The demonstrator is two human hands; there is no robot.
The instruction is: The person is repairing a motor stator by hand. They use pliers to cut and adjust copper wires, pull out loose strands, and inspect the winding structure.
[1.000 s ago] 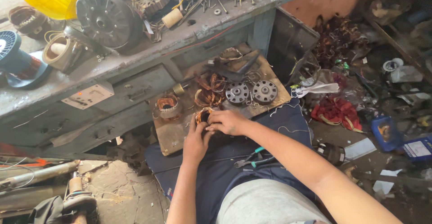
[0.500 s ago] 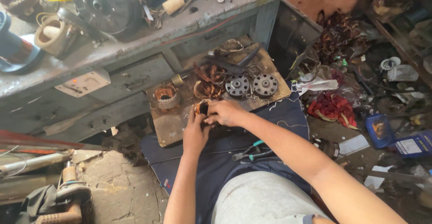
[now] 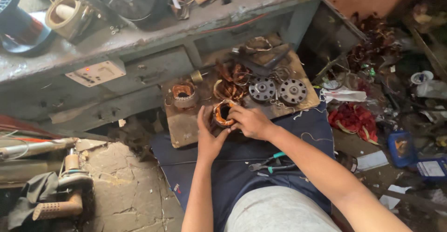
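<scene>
- your left hand [image 3: 208, 139] cups the near side of the copper-wound stator [image 3: 222, 113], fingers curled round it.
- your right hand [image 3: 250, 121] grips its far side.
- the stator sits on the wooden board's [image 3: 186, 129] near edge, a second stator [image 3: 183, 94] just beside.

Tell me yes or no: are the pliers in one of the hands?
No: the pliers lie on the dark blue cloth, while the left hand and right hand hold a copper-wound stator.
</scene>
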